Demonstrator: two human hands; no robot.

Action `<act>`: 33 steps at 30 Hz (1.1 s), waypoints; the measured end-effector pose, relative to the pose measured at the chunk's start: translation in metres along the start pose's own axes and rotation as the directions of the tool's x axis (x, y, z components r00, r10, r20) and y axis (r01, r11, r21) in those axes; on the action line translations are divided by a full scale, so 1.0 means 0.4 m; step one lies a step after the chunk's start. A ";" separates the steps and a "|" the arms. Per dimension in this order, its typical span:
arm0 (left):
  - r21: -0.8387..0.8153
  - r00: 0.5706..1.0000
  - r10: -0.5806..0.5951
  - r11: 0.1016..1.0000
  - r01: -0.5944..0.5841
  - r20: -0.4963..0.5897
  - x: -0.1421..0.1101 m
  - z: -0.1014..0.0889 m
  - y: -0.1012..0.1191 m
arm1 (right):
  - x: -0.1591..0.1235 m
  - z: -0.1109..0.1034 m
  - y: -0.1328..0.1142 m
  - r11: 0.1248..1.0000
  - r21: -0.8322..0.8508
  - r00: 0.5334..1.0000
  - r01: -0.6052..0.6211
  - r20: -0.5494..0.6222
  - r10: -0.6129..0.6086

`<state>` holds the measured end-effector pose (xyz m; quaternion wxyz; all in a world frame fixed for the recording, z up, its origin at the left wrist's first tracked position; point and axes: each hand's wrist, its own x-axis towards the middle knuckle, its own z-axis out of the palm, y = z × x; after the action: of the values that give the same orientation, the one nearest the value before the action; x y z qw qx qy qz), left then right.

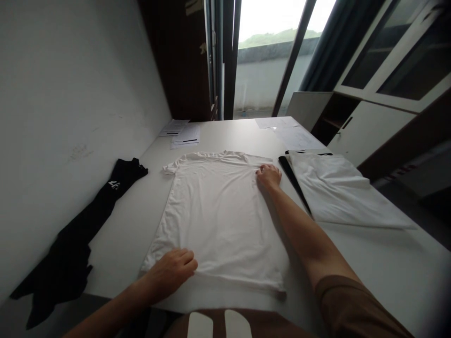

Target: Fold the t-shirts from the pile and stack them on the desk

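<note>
A white T-shirt (218, 211) lies spread flat on the white table (380, 263), neck away from me. My left hand (172, 270) rests on its near hem at the lower left, fingers curled and pinching the fabric edge. My right hand (268, 177) reaches to the far right shoulder area, fingers bent and gripping the cloth near the sleeve.
A black garment (81, 225) lies along the wall at the left. A folded white garment (341, 192) on something dark sits at the right. Papers (181, 133) lie at the far end, and more sheets (289, 129) near the window. Cabinets stand at the right.
</note>
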<state>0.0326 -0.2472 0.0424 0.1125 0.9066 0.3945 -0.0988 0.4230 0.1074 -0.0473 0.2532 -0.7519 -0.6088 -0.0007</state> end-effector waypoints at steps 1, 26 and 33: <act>0.018 1.000 0.016 1.000 -0.017 0.007 0.001 0.003 -0.002 | 0.003 -0.002 0.008 1.000 -0.001 1.000 -0.015 -0.003 0.015; -0.757 0.894 -0.052 0.511 0.407 0.446 -0.159 -0.078 -0.219 | 0.014 0.007 0.027 0.995 0.089 0.999 0.045 -0.026 -0.043; -0.711 0.835 -0.544 0.620 0.333 -0.083 0.018 -0.064 -0.470 | 0.005 -0.005 -0.006 0.967 0.174 0.982 0.187 -0.035 -0.184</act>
<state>-0.0990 -0.1101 0.0413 0.3436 0.6817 0.6260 0.1592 0.4220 0.1087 -0.0442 0.3233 -0.6660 -0.6718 0.0226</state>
